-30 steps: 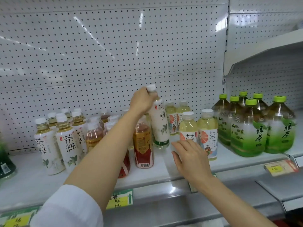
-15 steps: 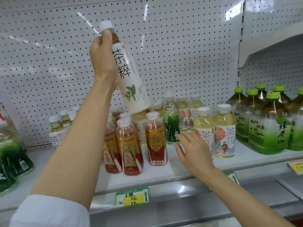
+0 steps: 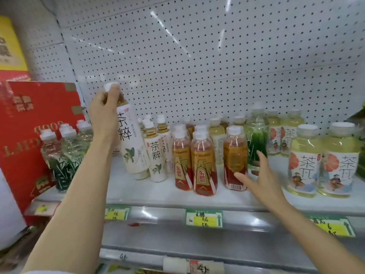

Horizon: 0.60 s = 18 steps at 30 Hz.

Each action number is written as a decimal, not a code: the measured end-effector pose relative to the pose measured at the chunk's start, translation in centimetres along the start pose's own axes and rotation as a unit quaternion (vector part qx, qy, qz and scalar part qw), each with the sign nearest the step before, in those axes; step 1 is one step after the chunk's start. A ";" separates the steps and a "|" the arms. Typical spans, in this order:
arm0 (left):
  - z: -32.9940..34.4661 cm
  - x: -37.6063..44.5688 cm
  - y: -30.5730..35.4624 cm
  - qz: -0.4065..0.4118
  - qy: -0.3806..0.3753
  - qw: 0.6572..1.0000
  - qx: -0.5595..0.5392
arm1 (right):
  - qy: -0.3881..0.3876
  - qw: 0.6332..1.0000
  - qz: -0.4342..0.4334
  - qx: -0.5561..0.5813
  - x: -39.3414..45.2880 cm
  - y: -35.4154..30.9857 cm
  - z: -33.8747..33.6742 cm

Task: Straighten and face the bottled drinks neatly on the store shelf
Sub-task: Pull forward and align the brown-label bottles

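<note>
My left hand (image 3: 103, 113) grips the neck of a tall white-labelled tea bottle (image 3: 131, 139), held tilted with its base just above the shelf (image 3: 138, 192), beside several matching white tea bottles (image 3: 157, 155). To their right stand red-and-gold drink bottles (image 3: 203, 165), one (image 3: 235, 159) set apart. My right hand (image 3: 260, 177) hovers open with spread fingers in front of that bottle and a green-filled bottle (image 3: 256, 141). Two pale yellow tea bottles (image 3: 324, 163) stand further right at the front.
A red gift carton (image 3: 25, 131) leans at the left end of the shelf, with clear green-patterned bottles (image 3: 63, 153) in front of it. Price tags (image 3: 204, 218) line the shelf's front rail. White pegboard (image 3: 197, 56) backs the shelf.
My left hand has carried the white tea bottle from high up down to the left, next to the matching bottles. The view has swung left. My right hand stays open near the red bottles.
</note>
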<state>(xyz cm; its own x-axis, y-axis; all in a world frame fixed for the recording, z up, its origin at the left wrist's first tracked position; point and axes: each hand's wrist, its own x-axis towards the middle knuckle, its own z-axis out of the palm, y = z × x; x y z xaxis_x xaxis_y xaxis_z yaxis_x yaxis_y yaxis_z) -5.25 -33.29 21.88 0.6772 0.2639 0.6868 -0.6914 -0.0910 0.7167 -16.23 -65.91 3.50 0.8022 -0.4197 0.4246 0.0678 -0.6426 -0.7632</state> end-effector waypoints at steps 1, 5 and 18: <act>-1.2 -0.1 -1.3 -0.010 0.009 1.000 0.005 | -0.004 1.000 0.014 0.015 0.0 0.0 0.1; -4.4 -0.7 -4.9 -0.037 0.028 0.998 0.048 | -0.010 0.995 0.055 0.085 0.7 -0.1 0.1; -4.9 -0.4 -14.1 -0.121 -0.069 0.990 0.032 | -0.011 0.992 0.099 0.083 0.3 -1.5 1.7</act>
<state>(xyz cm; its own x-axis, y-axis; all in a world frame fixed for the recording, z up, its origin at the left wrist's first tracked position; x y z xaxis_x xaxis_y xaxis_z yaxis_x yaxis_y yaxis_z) 2.94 -27.40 10.91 0.8520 0.1531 0.5006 -0.4900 -0.1033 0.8656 -15.12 -64.02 3.95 0.8219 -0.5120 0.2498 0.0036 -0.4338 -0.9010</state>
